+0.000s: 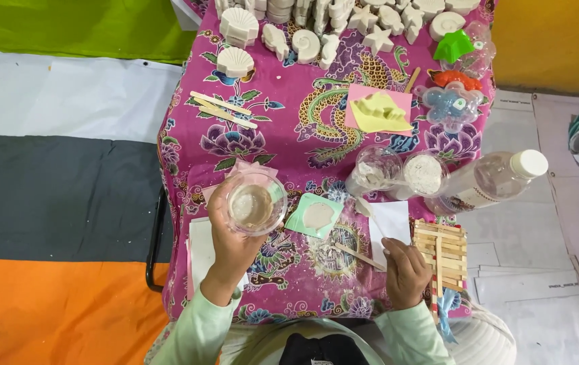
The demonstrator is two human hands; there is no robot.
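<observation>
Left hand grips a clear cup of pale mix, held level; right hand pinches a wooden stick over the bench.

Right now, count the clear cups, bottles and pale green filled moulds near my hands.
Clear cups: 3, one in the left hand, two by the bottle
Bottle: 1
Pale green filled mould: 1
Total: 5
</observation>
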